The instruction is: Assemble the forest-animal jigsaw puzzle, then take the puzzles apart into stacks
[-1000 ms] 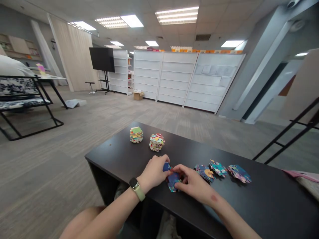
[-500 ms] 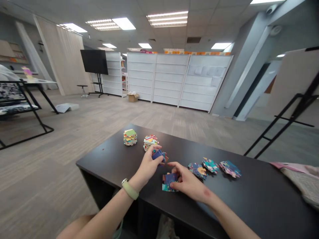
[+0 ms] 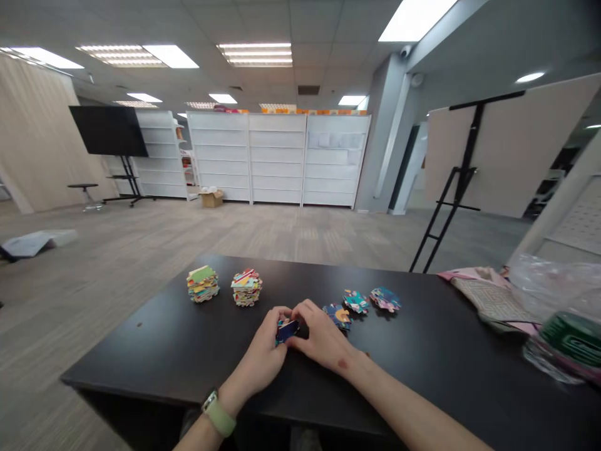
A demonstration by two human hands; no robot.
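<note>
Dark blue jigsaw puzzle pieces (image 3: 287, 331) sit between my two hands above the black table. My left hand (image 3: 267, 348), with a green-strapped watch at the wrist, is closed around their left side. From the right, my right hand (image 3: 320, 333) curls its fingers and thumb onto the same pieces, partly hiding them. Just beyond it lies a low pile of blue and orange puzzle pieces (image 3: 339, 317). Further right are a teal pile (image 3: 355, 302) and a purple-blue pile (image 3: 385, 299). Two taller puzzle-piece stacks, one green-topped (image 3: 203, 284) and one red-and-white-topped (image 3: 246, 287), stand toward the back left.
A patterned pink-edged cloth bag (image 3: 491, 297) lies at the table's right end. Beside it is a clear plastic wrapper with a green package (image 3: 570, 338). The black table (image 3: 154, 357) ends close in front of me. A black easel stand (image 3: 453, 188) rises beyond it.
My hands, apart before with pieces in each, have come together around the pieces. The view has turned to the right, bringing the plastic wrapper and green package into sight.
</note>
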